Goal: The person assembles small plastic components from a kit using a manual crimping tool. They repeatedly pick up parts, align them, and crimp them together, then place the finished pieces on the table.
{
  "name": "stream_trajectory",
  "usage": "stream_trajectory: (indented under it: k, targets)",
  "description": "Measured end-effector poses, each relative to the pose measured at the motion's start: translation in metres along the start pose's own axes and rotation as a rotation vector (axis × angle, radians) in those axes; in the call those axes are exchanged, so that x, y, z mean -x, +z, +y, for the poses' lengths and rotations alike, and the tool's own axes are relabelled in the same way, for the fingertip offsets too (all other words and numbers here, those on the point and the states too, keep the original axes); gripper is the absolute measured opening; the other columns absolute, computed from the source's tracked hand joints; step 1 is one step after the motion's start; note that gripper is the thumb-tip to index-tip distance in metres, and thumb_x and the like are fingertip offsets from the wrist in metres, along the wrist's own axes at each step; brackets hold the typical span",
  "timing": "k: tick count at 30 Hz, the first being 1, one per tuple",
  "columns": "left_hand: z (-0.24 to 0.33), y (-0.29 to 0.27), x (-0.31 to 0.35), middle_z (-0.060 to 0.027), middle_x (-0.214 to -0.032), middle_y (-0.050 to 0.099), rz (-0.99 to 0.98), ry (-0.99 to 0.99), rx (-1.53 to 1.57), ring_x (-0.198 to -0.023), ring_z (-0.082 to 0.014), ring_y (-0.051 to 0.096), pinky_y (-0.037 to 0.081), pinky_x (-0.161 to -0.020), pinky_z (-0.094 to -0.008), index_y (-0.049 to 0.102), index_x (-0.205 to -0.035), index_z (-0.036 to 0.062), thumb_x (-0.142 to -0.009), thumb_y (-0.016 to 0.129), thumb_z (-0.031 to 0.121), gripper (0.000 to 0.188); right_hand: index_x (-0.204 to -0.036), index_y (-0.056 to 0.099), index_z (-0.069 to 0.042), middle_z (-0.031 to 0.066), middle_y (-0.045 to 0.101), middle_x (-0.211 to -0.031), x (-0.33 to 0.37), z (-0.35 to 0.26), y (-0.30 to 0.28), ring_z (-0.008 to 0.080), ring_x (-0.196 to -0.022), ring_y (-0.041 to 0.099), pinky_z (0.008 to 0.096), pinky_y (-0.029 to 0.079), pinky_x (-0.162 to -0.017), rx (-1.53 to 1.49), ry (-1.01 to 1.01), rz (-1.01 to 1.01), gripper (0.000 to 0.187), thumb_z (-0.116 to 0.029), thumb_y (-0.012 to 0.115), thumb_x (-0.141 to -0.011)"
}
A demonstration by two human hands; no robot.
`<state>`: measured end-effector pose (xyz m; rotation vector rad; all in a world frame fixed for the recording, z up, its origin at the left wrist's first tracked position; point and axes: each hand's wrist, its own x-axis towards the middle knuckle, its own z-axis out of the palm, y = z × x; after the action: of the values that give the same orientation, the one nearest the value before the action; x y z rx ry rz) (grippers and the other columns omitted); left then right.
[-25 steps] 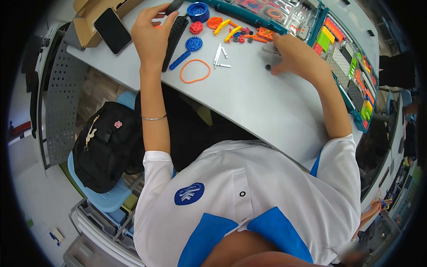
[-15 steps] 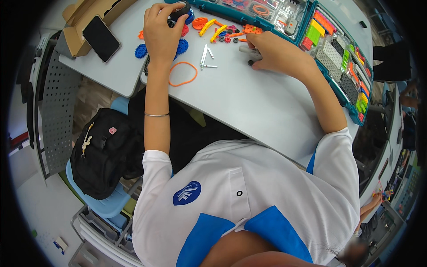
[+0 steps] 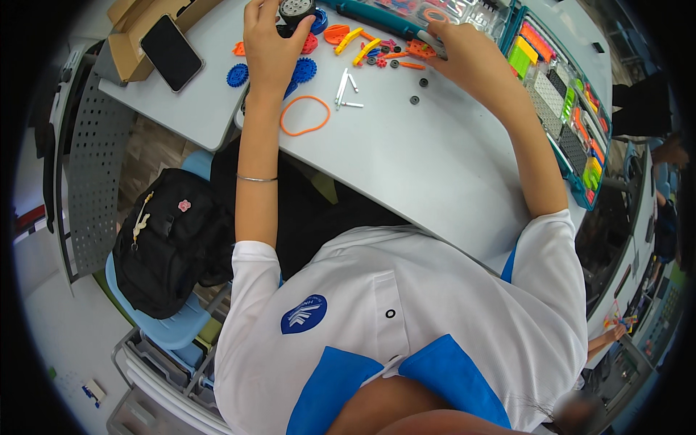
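At the table's far edge, my left hand [image 3: 272, 54] has its thumb and fingers around a black wheel with a grey hub [image 3: 296, 9]. My right hand [image 3: 471, 65] is over the near rim of the teal case [image 3: 384, 18], fingers curled on a translucent grey piece [image 3: 433, 42] that they partly cover. Between the hands lie yellow curved pieces [image 3: 348, 41], orange pieces [image 3: 336, 34] and small black rings [image 3: 415, 100]. White rods [image 3: 342, 88] and an orange rubber band [image 3: 304, 116] lie nearer me. Blue gears [image 3: 304, 70] sit beside my left wrist.
A phone [image 3: 172, 52] lies by an open cardboard box [image 3: 130, 54] at the far left. To the right stands a tray of coloured building parts [image 3: 562, 109]. A black backpack [image 3: 174, 246] rests on a blue chair [image 3: 156, 319] left of me.
My right hand has moved away from me to the case rim with the grey piece. Two small black rings now show on the table where it was. My left hand still grips the wheel.
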<state>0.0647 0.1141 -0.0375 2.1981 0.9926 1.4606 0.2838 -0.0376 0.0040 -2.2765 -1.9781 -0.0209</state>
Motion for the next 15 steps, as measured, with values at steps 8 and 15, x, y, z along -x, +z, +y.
stream_trajectory:
  k: [8, 15]
  targets:
    - [-0.017, 0.004, 0.002, -0.0179, -0.110, 0.069, -0.059, -0.103, -0.036, -0.099, -0.0303, 0.068, 0.052, -0.089, -0.0382, 0.063, -0.121, 0.0018, -0.076, 0.080, 0.015, 0.050, -0.109, 0.067, -0.005, 0.0158, 0.071, -0.092, 0.002, -0.008, 0.005, 0.0330, -0.086, 0.070, 0.0419, 0.056, -0.077, 0.000, -0.052, -0.055, 0.028, -0.016, 0.074, -0.084]
    - [-0.016, 0.004, 0.002, -0.0178, -0.108, 0.070, -0.054, -0.073, -0.025, -0.096, -0.0288, 0.069, 0.052, -0.088, -0.0369, 0.064, -0.119, 0.0010, -0.078, 0.080, 0.014, 0.046, -0.110, 0.066, -0.006, 0.0151, 0.071, -0.090, 0.003, -0.011, 0.007, 0.0319, -0.084, 0.071, 0.0416, 0.057, -0.076, -0.007, -0.074, -0.072, 0.028, -0.014, 0.073, -0.084]
